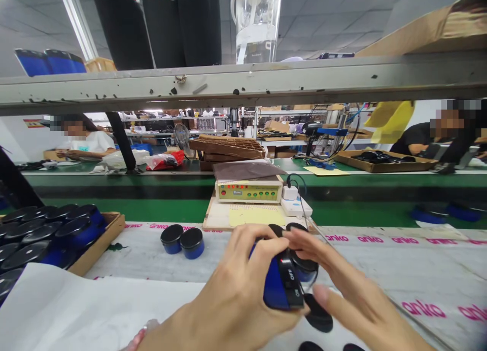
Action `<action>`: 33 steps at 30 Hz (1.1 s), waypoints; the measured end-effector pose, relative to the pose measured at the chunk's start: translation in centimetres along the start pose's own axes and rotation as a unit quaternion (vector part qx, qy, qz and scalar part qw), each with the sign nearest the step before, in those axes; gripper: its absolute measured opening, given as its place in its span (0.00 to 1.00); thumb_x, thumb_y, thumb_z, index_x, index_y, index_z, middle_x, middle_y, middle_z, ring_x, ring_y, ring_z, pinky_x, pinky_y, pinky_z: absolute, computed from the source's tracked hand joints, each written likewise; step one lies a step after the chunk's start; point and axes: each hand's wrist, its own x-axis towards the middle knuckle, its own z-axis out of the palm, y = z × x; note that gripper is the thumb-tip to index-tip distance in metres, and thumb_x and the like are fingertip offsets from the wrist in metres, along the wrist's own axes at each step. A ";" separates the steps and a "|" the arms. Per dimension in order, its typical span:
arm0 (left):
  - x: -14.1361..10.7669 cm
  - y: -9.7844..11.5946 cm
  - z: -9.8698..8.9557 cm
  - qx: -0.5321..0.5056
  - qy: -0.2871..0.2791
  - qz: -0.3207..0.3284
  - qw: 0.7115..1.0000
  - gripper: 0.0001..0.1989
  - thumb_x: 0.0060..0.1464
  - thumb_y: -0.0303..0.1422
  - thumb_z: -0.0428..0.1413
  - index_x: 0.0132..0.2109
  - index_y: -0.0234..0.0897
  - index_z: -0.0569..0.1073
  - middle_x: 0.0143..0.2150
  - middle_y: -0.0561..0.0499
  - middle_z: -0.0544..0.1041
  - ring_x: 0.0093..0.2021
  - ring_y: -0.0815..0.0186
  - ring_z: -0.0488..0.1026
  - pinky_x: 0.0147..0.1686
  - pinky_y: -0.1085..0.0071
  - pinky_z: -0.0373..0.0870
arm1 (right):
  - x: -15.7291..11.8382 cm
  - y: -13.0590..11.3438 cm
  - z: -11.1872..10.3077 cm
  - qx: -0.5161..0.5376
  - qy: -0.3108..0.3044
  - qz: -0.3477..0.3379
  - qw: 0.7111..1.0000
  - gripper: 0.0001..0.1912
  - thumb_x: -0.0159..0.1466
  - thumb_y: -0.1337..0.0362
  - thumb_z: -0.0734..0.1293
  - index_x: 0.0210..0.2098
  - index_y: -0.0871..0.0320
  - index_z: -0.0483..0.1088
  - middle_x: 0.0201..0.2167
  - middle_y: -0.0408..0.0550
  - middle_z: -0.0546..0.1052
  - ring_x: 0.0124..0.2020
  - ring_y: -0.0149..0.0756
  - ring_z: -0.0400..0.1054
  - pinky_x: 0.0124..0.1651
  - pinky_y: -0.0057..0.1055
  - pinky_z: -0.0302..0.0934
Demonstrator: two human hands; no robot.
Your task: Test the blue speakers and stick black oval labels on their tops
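In the head view my left hand (232, 285) is wrapped round a blue and black round device (277, 282), tilted so that its "OFF" and "ON" lettering faces right. A small red light shows on its black band. My right hand (350, 285) is just to the right of the device, fingers stretched and thumb apart; whether its fingertips touch anything I cannot tell. Behind the hands stand more blue and black round devices (305, 265), partly hidden. Flat black discs (318, 314) lie on the table below.
At left a cardboard tray (114, 234) holds many such devices. Two blue-black devices (193, 243) stand left of my hands. A cream tester box (249, 189) with lights sits ahead, beside a white plug (290, 192). A metal shelf (297, 79) crosses overhead. Two people work beyond the green belt (171, 205).
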 end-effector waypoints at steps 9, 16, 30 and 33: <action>0.5 0.5 1.6 0.191 0.021 0.084 0.978 0.18 0.52 0.19 0.54 0.51 0.24 0.65 0.47 0.37 0.66 0.45 0.52 0.65 0.41 0.54 0.72 | 1.1 -3.8 1.8 0.167 0.070 0.041 0.983 0.27 0.66 0.61 0.56 0.64 0.45 0.54 0.62 0.45 0.63 0.63 0.44 0.54 0.57 0.44 0.60; 0.5 0.9 2.7 0.248 0.030 0.121 0.961 0.14 0.52 0.19 0.51 0.48 0.24 0.68 0.43 0.38 0.69 0.40 0.52 0.67 0.32 0.55 0.73 | 0.9 -3.3 2.7 0.248 0.125 0.109 0.954 0.25 0.64 0.64 0.55 0.60 0.49 0.62 0.57 0.47 0.69 0.59 0.44 0.59 0.55 0.43 0.62; 4.9 -1.1 1.1 -0.278 -0.113 -0.251 0.920 0.23 0.47 0.45 0.63 0.48 0.42 0.70 0.38 0.54 0.78 0.35 0.64 0.76 0.34 0.71 0.74 | 3.4 -2.8 -4.5 -0.069 -0.032 -0.070 0.995 0.19 0.69 0.53 0.54 0.28 0.56 0.67 0.22 0.41 0.69 0.23 0.30 0.64 0.25 0.26 0.60; 6.0 -2.1 2.7 -0.289 -0.084 -0.280 0.912 0.20 0.46 0.44 0.63 0.45 0.39 0.72 0.40 0.51 0.78 0.39 0.62 0.75 0.38 0.68 0.73 | 2.7 -0.7 -6.8 -0.246 0.025 -0.166 0.955 0.19 0.69 0.56 0.54 0.25 0.55 0.65 0.20 0.42 0.69 0.21 0.31 0.62 0.24 0.28 0.56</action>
